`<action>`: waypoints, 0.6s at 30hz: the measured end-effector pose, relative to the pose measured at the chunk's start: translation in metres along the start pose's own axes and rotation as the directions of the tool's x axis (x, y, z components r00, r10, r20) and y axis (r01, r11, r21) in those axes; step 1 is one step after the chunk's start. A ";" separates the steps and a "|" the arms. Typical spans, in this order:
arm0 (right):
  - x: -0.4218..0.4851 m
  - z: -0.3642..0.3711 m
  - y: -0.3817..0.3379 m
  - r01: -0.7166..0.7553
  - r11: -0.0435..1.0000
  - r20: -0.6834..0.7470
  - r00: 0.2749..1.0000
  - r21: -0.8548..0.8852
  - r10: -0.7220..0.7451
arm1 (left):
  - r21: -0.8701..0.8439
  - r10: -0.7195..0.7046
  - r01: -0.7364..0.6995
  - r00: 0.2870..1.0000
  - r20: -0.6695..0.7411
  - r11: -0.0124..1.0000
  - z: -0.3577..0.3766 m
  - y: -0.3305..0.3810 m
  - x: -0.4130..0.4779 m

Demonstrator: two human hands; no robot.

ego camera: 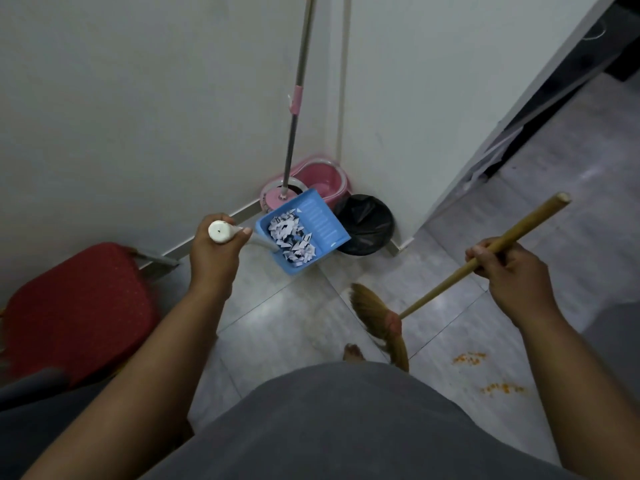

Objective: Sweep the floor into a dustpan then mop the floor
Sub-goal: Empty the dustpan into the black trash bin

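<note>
Far left, a red chair (76, 313) stands against the wall. The left hand (214, 247) is curled round the white handle end of the blue dustpan (322, 220), which is held clear of the floor (294, 306), tilted, and loaded with white paper scraps (294, 237). Behind it, in the far corner, the mop (292, 133) stands upright in the pink mop bucket (322, 178). A black bin (367, 223) sits just right of the bucket, its near left edge overlapped by the dustpan. Nearer, the broom (436, 289) slants with its bristles down at the floor beside a bare foot (353, 351). The right hand (509, 268) grips the wooden stick near its upper end. Orange crumbs (471, 358) lie scattered on the tiles at near right.
</note>
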State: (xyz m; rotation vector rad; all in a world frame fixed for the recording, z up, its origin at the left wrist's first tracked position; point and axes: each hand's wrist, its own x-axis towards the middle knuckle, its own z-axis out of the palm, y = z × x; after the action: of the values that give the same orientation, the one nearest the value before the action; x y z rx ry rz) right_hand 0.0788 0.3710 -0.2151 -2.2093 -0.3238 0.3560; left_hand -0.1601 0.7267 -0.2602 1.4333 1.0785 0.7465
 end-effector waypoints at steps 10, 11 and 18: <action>0.046 -0.011 0.015 -0.010 0.999 0.043 0.999 0.046 0.008 | 0.139 0.179 -0.189 0.980 0.082 0.972 0.088 0.019 0.007; 0.047 -0.013 0.015 -0.014 0.998 0.033 0.999 0.056 0.012 | 0.155 0.193 -0.205 0.977 0.090 0.966 0.096 0.020 0.007; 0.040 -0.012 0.026 -0.113 0.993 -0.056 0.992 0.046 0.115 | 0.287 0.347 -0.435 0.885 0.310 0.853 0.116 0.009 0.009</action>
State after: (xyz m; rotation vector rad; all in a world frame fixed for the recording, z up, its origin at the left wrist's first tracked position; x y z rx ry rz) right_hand 0.1228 0.3608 -0.2340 -2.1972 -0.1572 0.3555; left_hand -0.0503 0.6897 -0.2719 2.0397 0.7484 0.6545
